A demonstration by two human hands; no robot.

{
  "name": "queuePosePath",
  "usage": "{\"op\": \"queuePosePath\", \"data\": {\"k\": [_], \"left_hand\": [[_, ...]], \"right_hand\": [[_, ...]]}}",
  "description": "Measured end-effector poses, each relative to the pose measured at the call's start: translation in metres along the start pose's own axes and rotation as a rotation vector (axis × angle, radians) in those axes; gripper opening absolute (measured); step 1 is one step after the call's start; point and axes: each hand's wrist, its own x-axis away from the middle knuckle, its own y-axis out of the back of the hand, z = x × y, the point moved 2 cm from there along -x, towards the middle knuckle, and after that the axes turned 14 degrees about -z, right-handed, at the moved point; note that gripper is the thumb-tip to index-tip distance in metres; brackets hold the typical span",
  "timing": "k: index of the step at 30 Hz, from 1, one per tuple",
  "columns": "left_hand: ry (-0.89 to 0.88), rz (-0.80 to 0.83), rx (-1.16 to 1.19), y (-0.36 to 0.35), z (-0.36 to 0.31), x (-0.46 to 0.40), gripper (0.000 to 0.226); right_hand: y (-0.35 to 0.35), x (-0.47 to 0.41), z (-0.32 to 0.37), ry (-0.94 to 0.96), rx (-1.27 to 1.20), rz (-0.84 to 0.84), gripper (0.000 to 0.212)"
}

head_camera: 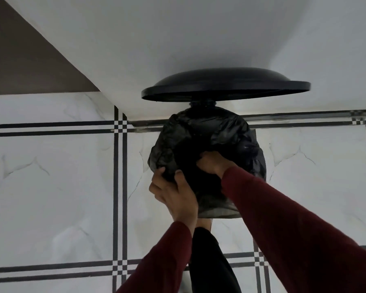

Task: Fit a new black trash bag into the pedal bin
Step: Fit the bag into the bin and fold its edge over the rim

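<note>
The pedal bin stands against a white wall with its round black lid [224, 85] raised upright. A black trash bag [226, 132] is draped over the bin's rim and hides the bin body almost fully; its loose edge hangs down the front side [218, 212]. My left hand [173, 193] pinches the bag at the near left of the rim. My right hand [213, 163] grips a fold of the bag near the middle of the opening. Both arms wear dark red sleeves.
The floor [51, 176] is white marble-look tile with black stripe borders. A white wall [178, 39] rises behind the bin, and a brown surface [19, 60] fills the upper left. My leg in black trousers [207, 256] stretches toward the foot of the bin.
</note>
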Motion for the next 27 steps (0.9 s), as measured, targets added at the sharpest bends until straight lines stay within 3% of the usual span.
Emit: {"op": "queuePosePath", "data": {"k": [4, 9, 12, 15, 17, 21, 24, 27], "left_hand": [[0.000, -0.053, 0.051, -0.005, 0.007, 0.001, 0.045], [0.005, -0.063, 0.092, -0.007, 0.010, -0.002, 0.046], [0.006, -0.067, 0.095, -0.008, 0.012, -0.002, 0.044], [0.003, -0.071, 0.095, -0.008, 0.014, -0.004, 0.045], [-0.004, -0.074, 0.091, -0.007, 0.013, -0.004, 0.043], [-0.004, -0.065, 0.099, -0.007, 0.010, -0.003, 0.044], [-0.008, -0.065, 0.102, -0.006, 0.011, -0.005, 0.045], [-0.013, -0.047, 0.105, -0.003, 0.011, -0.007, 0.045]], "right_hand": [[-0.011, -0.023, -0.004, -0.085, -0.099, -0.001, 0.053], [-0.025, -0.039, -0.012, -0.051, 0.063, -0.058, 0.053], [-0.027, -0.039, -0.008, 0.047, 0.057, -0.251, 0.054], [-0.026, -0.038, -0.005, 0.032, 0.128, -0.432, 0.039], [-0.031, -0.039, -0.007, -0.016, 0.212, -0.293, 0.039], [-0.041, -0.047, -0.006, -0.057, 0.273, 0.087, 0.060], [-0.041, -0.048, 0.001, 0.006, 0.145, 0.045, 0.050], [-0.037, -0.050, -0.006, -0.093, 0.030, -0.101, 0.039]]}}
